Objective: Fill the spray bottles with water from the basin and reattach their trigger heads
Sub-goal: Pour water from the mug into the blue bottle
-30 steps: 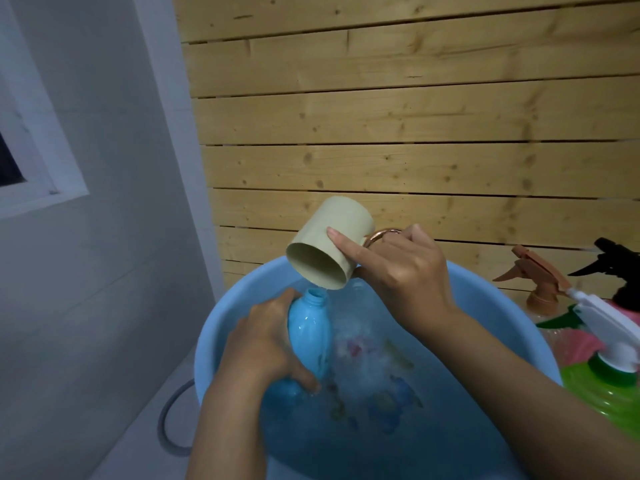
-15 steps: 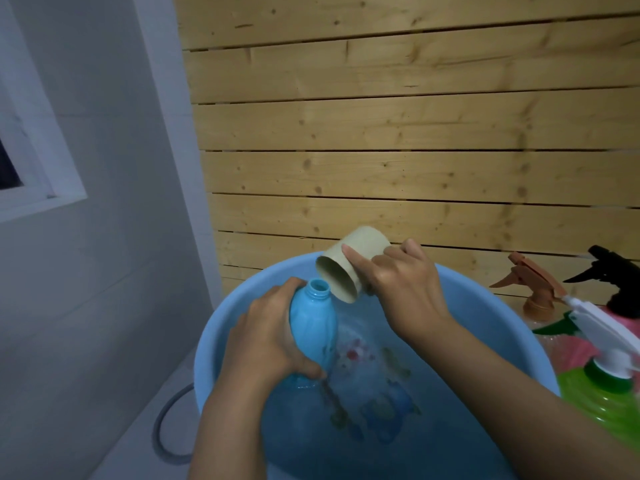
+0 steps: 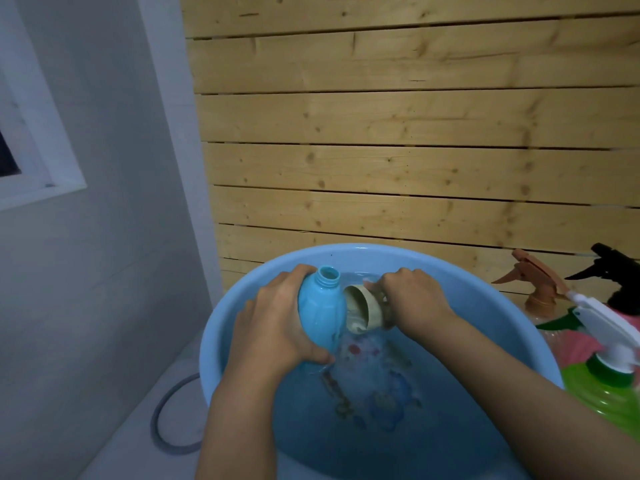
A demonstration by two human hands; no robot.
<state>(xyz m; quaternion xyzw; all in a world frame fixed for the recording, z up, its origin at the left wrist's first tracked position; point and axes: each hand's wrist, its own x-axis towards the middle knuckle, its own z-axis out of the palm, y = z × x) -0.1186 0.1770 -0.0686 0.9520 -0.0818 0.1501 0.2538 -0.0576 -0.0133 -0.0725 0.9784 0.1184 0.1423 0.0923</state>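
A light blue basin (image 3: 512, 313) full of water fills the lower middle of the head view. My left hand (image 3: 270, 327) grips a blue spray bottle (image 3: 320, 310) with no trigger head, its open neck upward, its base at the water. My right hand (image 3: 412, 303) holds a beige cup (image 3: 363, 311) by its handle, tipped on its side and dipped into the water just right of the bottle.
At the right stand a green bottle (image 3: 602, 400) with a white trigger head (image 3: 602, 323), an orange trigger head (image 3: 536, 282) and a black one (image 3: 616, 271). A wooden slat wall (image 3: 415, 150) rises behind. A grey hose (image 3: 166, 420) lies on the floor to the left.
My right hand has lowered the cup from above the bottle's neck down into the basin water. My left hand has kept hold of the bottle.
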